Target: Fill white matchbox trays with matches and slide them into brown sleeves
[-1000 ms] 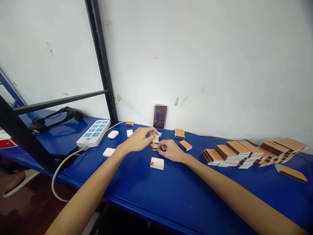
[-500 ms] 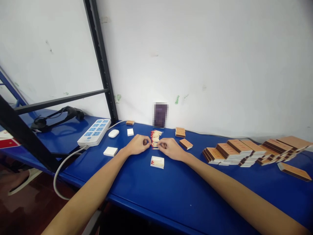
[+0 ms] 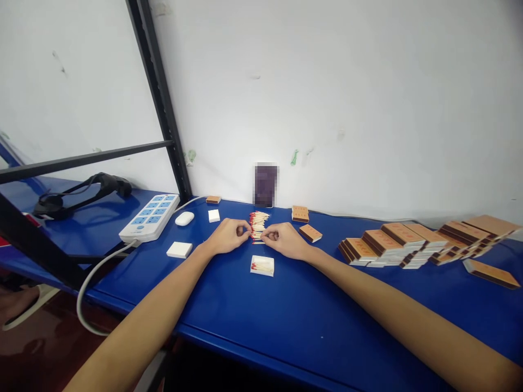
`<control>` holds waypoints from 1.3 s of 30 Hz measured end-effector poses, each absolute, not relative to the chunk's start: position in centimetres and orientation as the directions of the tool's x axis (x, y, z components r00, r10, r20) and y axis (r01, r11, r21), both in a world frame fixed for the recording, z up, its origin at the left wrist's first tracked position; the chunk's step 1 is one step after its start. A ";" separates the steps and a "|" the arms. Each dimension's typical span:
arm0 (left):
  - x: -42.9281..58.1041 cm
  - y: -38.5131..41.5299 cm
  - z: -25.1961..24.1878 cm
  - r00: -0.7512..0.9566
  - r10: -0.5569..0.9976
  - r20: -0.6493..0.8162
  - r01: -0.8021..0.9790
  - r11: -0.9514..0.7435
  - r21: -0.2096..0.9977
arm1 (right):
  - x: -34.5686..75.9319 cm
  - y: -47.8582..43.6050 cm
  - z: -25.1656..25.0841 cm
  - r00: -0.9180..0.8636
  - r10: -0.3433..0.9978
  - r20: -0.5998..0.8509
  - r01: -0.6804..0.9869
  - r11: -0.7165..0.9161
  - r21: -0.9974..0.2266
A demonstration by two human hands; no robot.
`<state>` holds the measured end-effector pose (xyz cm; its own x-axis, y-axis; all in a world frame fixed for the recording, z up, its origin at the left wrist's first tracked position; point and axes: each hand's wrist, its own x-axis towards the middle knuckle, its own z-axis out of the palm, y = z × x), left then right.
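A small pile of red-tipped matches (image 3: 258, 224) lies on the blue table (image 3: 261, 316) near the wall. My left hand (image 3: 229, 236) rests curled at the pile's left edge and my right hand (image 3: 284, 240) curled at its right edge; both pinch at the matches' near ends. Just in front of the hands lies an open white matchbox tray (image 3: 262, 265) with a few matches in it.
Rows of stacked orange matchboxes (image 3: 412, 242) fill the right side. Loose orange boxes (image 3: 309, 232) and white trays (image 3: 179, 250) lie around. A power strip (image 3: 149, 218), a white mouse (image 3: 184, 218) and a black metal rack post (image 3: 157, 98) stand to the left.
My left hand came down from over the pile and curled against its left edge. The right hand stayed at the right edge. The camera view tilted slightly.
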<state>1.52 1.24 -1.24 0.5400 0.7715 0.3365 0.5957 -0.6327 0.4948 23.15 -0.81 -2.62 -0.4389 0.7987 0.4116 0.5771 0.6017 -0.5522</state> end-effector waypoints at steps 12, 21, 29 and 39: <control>1.3 1.5 -1.3 0.518 0.753 0.405 0.637 -0.656 0.406 | 23.1 -1.1 -2.7 -0.430 0.822 0.374 0.566 0.568 -0.597; 1.1 1.5 -0.9 0.543 0.766 0.346 0.620 -0.643 0.451 | 23.1 -1.7 -2.1 -0.451 0.828 0.334 0.537 0.550 -0.640; 1.2 1.2 -0.7 0.585 0.761 0.280 0.590 -0.636 0.497 | 23.2 -1.5 -2.3 -0.480 0.805 0.350 0.558 0.587 -0.586; 1.3 1.1 -0.6 0.595 0.763 0.253 0.606 -0.632 0.483 | 23.2 -1.4 -2.5 -0.487 0.802 0.347 0.562 0.591 -0.578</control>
